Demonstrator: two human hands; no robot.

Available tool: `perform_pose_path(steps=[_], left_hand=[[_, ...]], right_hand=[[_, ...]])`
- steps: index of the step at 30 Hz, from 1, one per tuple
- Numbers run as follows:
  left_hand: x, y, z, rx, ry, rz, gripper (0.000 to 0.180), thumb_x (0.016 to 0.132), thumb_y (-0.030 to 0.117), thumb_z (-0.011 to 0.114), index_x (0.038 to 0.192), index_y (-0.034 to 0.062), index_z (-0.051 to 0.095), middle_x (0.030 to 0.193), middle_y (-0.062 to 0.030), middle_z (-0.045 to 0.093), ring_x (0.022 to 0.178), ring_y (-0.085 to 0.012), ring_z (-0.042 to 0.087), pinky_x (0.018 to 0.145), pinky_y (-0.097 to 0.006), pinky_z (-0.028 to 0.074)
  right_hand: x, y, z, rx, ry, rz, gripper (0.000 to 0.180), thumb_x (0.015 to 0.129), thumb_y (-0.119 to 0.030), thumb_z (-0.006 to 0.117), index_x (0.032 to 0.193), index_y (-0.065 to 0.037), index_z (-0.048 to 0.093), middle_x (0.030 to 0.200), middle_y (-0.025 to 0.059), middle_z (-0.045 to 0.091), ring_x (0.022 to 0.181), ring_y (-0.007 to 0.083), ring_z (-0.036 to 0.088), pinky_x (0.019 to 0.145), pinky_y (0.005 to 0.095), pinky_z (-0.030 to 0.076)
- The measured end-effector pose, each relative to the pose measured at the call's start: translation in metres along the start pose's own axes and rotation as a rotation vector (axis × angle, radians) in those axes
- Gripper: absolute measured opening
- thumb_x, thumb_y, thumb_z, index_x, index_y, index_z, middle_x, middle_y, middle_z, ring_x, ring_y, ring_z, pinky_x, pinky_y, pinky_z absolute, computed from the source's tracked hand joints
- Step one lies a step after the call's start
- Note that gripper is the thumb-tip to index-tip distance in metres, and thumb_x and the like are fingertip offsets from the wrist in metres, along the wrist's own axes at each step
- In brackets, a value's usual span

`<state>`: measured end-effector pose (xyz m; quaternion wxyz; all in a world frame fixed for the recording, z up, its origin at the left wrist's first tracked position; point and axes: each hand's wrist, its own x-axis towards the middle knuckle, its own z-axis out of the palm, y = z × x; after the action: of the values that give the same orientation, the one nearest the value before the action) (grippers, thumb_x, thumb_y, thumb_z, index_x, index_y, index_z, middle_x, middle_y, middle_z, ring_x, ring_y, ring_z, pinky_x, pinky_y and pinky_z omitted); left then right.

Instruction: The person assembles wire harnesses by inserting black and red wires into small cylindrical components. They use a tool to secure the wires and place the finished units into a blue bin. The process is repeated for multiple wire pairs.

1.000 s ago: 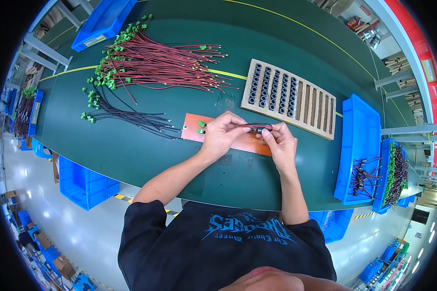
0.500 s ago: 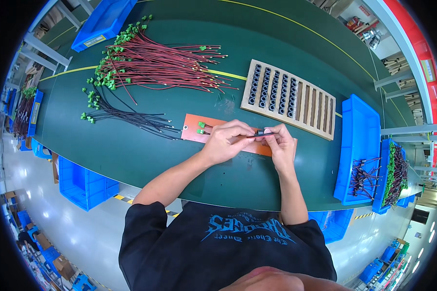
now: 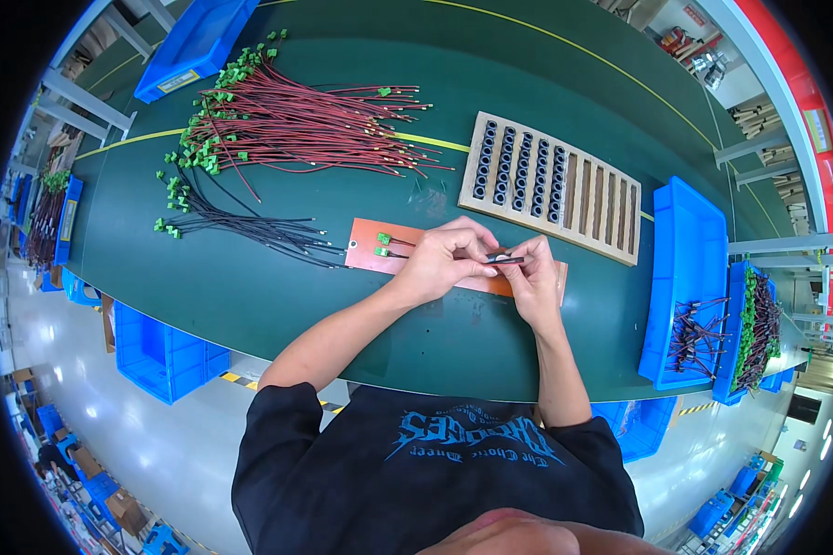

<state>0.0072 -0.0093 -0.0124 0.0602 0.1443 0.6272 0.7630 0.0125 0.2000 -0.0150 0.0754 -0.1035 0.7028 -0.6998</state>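
Above an orange board (image 3: 366, 256), my left hand (image 3: 440, 264) and my right hand (image 3: 534, 282) meet fingertip to fingertip. Thin dark wires (image 3: 507, 260) are pinched between them. The fingers partly hide what else sits there. Two green connectors (image 3: 383, 239) lie at the board's left part, their red and black leads running under my left hand. Beyond my hands stands a wooden rack (image 3: 606, 211) with rows of black ring-shaped cores (image 3: 518, 176) in its left slots.
A heap of red wires (image 3: 315, 125) with green connectors lies at the far left, black wires (image 3: 259, 229) nearer. To the right stand a blue bin (image 3: 690, 240) with wire assemblies and another blue bin (image 3: 739, 277) packed with connectors. Another blue bin (image 3: 194, 51) sits far left.
My left hand has shifted slightly right and up, closer to my right fingertips. The black cylindrical piece that showed between the fingers is now mostly covered. More lead shows beside the green connectors.
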Motion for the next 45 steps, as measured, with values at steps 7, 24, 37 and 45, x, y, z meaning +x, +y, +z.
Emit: perform_pose_path(steps=[7, 24, 37, 45], left_hand=[[0.001, 0.0, -0.001, -0.174, -0.011, -0.14, 0.016, 0.089, -0.008, 0.076, 0.086, -0.0007, 0.062, 0.112, -0.0191, 0.072, 0.102, -0.0201, 0.072, 0.093, -0.034, 0.061], [0.0, 0.004, -0.003, -0.04, -0.034, -0.21, 0.016, 0.092, -0.007, 0.074, 0.097, 0.0008, 0.06, 0.109, -0.0127, 0.07, 0.105, -0.016, 0.07, 0.096, -0.032, 0.059], [-0.002, -0.001, 0.003, 0.244, -0.179, -0.112, 0.011, 0.097, -0.008, 0.065, 0.101, -0.0015, 0.056, 0.126, -0.0155, 0.069, 0.114, -0.0192, 0.069, 0.099, -0.032, 0.057], [0.002, 0.005, 0.005, 0.214, -0.145, -0.167, 0.012, 0.098, -0.006, 0.066, 0.103, 0.0001, 0.057, 0.126, -0.0153, 0.068, 0.113, -0.0179, 0.069, 0.1, -0.032, 0.057]], right_hand=[[-0.001, -0.024, -0.008, -0.004, -0.113, 0.099, 0.034, 0.104, -0.004, 0.064, 0.134, 0.001, 0.048, 0.115, 0.0147, 0.074, 0.102, 0.0158, 0.071, 0.09, 0.0287, 0.055], [-0.001, -0.043, -0.018, -0.788, 0.125, -0.447, 0.014, 0.086, 0.011, 0.069, 0.095, 0.001, 0.074, 0.097, 0.0144, 0.077, 0.085, 0.0287, 0.075, 0.076, 0.0371, 0.061], [-0.04, -0.188, 0.047, -0.373, -0.411, -1.046, 0.03, 0.082, -0.021, 0.072, 0.107, -0.003, 0.071, 0.115, 0.0158, 0.071, 0.091, 0.0263, 0.07, 0.077, 0.0382, 0.057], [-0.052, -0.198, 0.05, -0.284, -0.094, -1.187, 0.018, 0.095, -0.014, 0.065, 0.105, -0.004, 0.077, 0.114, 0.0043, 0.074, 0.08, 0.0221, 0.068, 0.067, 0.0341, 0.055]])
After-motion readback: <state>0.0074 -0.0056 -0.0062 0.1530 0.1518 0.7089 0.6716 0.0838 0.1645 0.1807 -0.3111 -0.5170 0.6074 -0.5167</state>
